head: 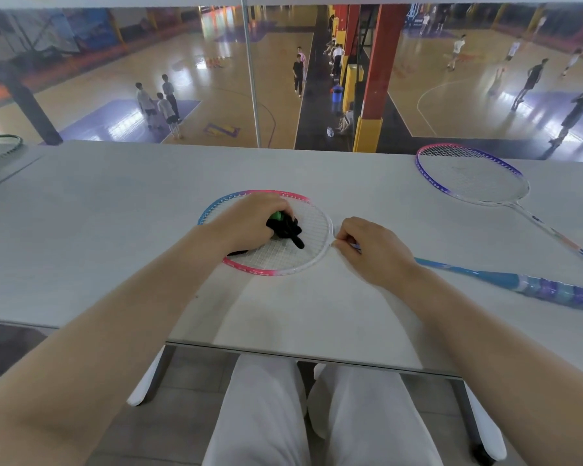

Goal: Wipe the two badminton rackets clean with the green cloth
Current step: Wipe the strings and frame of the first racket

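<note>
At frame centre, the pink-blue racket is laid flat on the table, handle running lower right. The cloth (mostly dark, green glimpsed) is gripped by the left hand on the strings; the throat is pinched by the right hand. The second racket is kept upper right.

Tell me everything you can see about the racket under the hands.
The pink and blue racket lies flat on the grey table, head to the left, blue taped handle to the right. White strings look intact. The left hand presses a dark cloth with a bit of green onto the strings; the right hand pinches the frame where head meets shaft.
</note>
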Tool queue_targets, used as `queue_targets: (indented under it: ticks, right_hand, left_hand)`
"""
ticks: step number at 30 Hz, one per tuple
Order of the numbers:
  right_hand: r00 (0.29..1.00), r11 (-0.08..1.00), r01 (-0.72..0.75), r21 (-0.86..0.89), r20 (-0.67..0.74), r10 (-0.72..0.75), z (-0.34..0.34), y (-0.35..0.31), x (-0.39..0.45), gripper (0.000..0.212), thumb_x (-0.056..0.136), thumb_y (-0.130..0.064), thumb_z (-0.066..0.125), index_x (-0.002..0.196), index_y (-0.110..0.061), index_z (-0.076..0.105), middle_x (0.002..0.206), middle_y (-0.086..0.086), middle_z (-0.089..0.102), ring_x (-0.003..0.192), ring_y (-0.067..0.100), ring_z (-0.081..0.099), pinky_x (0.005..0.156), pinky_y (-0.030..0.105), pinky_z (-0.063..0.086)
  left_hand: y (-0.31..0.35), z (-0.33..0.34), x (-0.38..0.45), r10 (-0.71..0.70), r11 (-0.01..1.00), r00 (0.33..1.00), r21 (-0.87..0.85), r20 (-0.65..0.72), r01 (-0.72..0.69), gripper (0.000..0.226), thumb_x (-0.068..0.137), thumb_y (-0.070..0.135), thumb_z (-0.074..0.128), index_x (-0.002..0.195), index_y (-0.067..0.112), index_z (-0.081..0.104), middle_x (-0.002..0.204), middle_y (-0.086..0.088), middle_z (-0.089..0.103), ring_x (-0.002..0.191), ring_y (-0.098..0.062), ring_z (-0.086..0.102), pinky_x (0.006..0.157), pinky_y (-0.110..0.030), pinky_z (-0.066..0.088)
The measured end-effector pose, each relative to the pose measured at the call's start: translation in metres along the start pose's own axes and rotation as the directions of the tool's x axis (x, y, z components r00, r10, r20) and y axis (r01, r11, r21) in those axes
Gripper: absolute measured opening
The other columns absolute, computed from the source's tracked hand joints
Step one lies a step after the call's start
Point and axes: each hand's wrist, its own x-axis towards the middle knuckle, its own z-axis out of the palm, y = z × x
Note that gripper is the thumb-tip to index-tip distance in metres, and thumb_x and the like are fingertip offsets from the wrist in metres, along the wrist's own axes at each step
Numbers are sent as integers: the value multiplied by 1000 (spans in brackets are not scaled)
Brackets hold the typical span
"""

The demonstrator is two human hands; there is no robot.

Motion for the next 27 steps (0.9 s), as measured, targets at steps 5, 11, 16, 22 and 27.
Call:
queue_targets:
  ticks: [5, 11, 16, 22, 27]
  right_hand:
    - [1000, 1000, -10, 5, -2, 10, -2, -3, -1, 16, 96, -27, 55, 84, -18, 51, 82, -7, 53, 74, 15, 47, 63, 28, 31]
    - [999, 999, -35, 16, 3, 35, -3, -4, -2, 16, 96, -28, 56, 84, -17, 52, 82, -8, 53, 74, 14, 47, 59, 25, 30]
    - [999, 999, -35, 22, 4, 35, -3, -5, -2, 17, 95, -27, 57, 81, -21, 49, 78, -11, 51, 74, 14, 47, 60, 26, 30]
    - [1000, 1000, -25, 12, 13, 24, -3, -2, -1, 20, 96, -26, 56, 79, -22, 46, 73, -12, 48, 70, 13, 46, 57, 13, 28]
    - [1000, 1000, -11, 10, 6, 10, -3, -2, -1, 19, 95, -27, 56, 80, -21, 48, 76, -11, 50, 71, 13, 46, 57, 20, 29]
  left_hand:
    - [-2, 3, -29, 12, 999, 1000, -35, 12, -11, 48, 75, -7, 57, 104, 30, 66, 104, 16, 60, 103, -9, 52, 94, -33, 44]
    - [-8, 0, -63, 59, 992, 996, -113, 63, -52, 43, 79, -1, 65, 101, 35, 66, 100, 22, 59, 99, -1, 52, 92, -23, 41]
    - [-15, -3, -73, 53, 992, 995, -118, 83, -43, 44, 80, -3, 61, 104, 34, 66, 104, 20, 60, 102, -2, 51, 95, -22, 39]
    - [-23, 5, -49, 11, 999, 999, -30, -33, -12, 49, 76, -4, 59, 105, 34, 63, 107, 15, 60, 107, -11, 51, 98, -35, 41]
    - [-25, 6, -11, -8, 999, 989, 30, -148, 12, 39, 79, -4, 56, 104, 25, 65, 105, 8, 62, 101, -16, 51, 92, -34, 42]
